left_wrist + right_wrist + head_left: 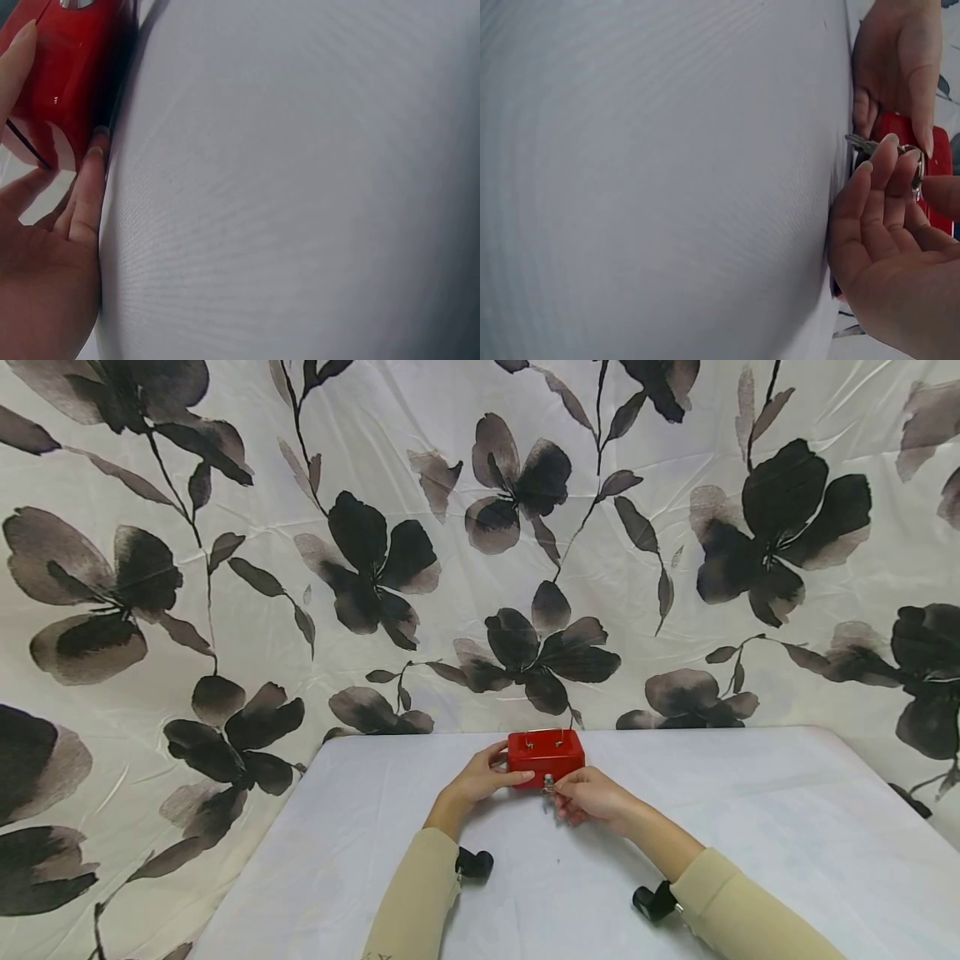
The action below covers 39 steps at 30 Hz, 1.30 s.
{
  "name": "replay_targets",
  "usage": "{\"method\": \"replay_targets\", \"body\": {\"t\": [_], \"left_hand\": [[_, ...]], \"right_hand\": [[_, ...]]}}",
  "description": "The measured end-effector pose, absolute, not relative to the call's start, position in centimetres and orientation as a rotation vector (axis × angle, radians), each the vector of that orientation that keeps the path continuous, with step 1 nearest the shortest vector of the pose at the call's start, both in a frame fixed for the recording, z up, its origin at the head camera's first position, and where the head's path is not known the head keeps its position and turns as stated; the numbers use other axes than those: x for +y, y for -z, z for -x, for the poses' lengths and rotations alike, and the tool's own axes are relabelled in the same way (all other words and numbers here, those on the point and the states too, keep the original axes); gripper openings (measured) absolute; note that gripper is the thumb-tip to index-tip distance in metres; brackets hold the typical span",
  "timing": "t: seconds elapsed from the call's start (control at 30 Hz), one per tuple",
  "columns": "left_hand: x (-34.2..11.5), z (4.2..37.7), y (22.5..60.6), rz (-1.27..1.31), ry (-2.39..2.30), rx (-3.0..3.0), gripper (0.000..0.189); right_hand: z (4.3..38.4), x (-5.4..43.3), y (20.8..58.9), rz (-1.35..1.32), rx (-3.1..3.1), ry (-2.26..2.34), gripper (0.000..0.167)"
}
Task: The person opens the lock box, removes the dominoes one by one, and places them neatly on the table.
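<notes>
Nearest, at the lower edge of the head view, two beige cloth sleeves [412,897] with black wrist-worn devices [654,902] reach up across the white cloth-covered table [585,897]. Just right of centre in the lower half, the right hand [597,799] pinches a small silver metal key bunch between thumb and forefinger, its other fingers loosely curled. The left hand [474,778] grips the left end of a glossy red rectangular metal box [546,762], thumb across the front, fingers at the side. The box's long axis runs left to right, its lock side facing the lower edge; whether a key sits inside the lock cannot be told. The right wrist view alone shows clearly a toothed key blade [861,143] pointing left; the left wrist view cuts off the box but reveals fingers by its base. Beyond hangs a floral-printed white cloth [645,585].
</notes>
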<state>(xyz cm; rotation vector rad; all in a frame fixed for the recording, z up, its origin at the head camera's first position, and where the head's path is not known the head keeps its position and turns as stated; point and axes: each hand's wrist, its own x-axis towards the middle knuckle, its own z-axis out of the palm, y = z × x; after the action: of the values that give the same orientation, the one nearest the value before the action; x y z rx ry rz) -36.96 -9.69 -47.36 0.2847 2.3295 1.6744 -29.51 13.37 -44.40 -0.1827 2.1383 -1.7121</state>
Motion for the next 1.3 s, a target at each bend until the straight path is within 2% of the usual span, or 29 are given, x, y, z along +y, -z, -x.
{"method": "replay_targets", "body": {"t": [0.67,1.3], "left_hand": [[-9.7,36.9,47.3,-0.266,-1.674,2.308,0.094],[-9.8,37.0,47.7,-0.245,-1.673,2.311,0.094]], "right_hand": [[29.3,13.2,44.4,0.190,2.349,1.630,0.018],[28.7,14.9,43.6,0.385,2.730,1.330,0.010]]}}
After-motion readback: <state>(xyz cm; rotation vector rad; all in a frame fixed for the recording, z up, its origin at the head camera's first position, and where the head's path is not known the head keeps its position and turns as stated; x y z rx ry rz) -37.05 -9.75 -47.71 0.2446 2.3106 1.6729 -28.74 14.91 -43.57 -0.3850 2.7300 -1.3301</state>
